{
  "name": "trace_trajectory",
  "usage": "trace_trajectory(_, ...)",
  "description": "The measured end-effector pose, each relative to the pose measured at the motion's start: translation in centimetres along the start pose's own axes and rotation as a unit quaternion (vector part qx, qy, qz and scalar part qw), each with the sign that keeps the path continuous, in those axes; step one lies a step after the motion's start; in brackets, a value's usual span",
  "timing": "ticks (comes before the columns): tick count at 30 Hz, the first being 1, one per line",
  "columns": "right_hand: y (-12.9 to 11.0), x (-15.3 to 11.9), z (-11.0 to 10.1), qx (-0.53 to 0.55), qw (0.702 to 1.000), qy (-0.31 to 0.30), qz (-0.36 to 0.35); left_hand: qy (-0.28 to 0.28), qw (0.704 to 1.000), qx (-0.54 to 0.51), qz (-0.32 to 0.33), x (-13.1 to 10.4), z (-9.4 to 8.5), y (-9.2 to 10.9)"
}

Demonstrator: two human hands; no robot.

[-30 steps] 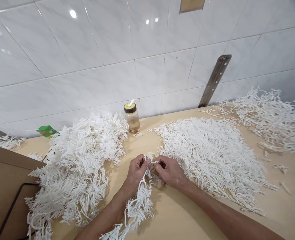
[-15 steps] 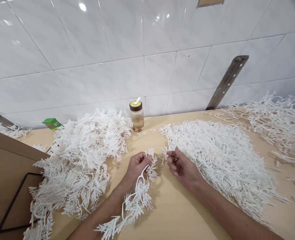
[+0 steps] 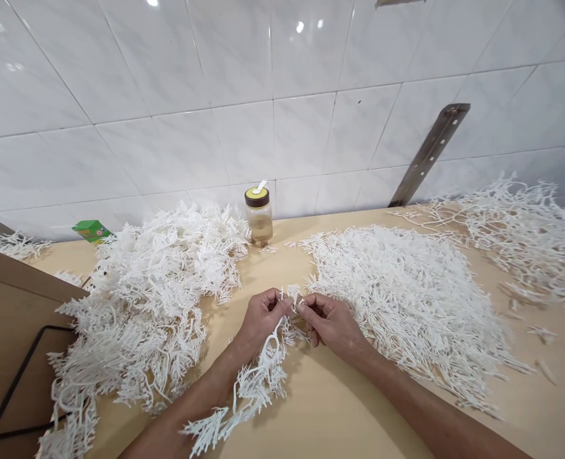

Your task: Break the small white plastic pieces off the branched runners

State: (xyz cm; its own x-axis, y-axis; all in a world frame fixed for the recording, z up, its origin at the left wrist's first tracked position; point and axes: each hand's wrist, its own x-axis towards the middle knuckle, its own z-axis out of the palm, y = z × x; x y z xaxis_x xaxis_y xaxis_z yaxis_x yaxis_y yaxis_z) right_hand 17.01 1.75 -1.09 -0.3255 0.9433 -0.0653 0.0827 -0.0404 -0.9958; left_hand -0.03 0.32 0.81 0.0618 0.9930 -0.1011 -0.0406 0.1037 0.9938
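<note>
Between thumb and fingers, my left hand (image 3: 266,315) pinches a white branched plastic sprig (image 3: 263,373), whose feathery ends trail down over the forearm onto the table. My right hand (image 3: 333,324) meets it from the right, closed in a pinch on a small tip of the same sprig. Both sets of fingertips are close together above the bare wood. To the left lies a big heap of similar uncut-looking white sprigs (image 3: 153,299). On the right spreads a flat pile of short, loose white pieces (image 3: 407,306), just beyond my right hand.
A jar with a yellow-green lid (image 3: 259,217) holds brownish liquid by the tiled wall. Bare white stems (image 3: 531,236) are tangled at the far right. A green box (image 3: 92,231) sits behind the left heap. A brown panel (image 3: 19,331) stands at the left edge.
My right hand has moved left from the edge of the loose pile and closed on the sprig's tip. My left hand keeps its pinch. The view has shifted slightly.
</note>
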Motion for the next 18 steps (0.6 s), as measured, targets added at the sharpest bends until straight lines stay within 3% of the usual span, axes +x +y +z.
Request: trace_trajectory(18, -0.30, -0.33, 0.13, -0.033, 0.999, -0.020, -0.009, 0.001, 0.999, -0.026, -0.021, -0.33, -0.08, 0.23)
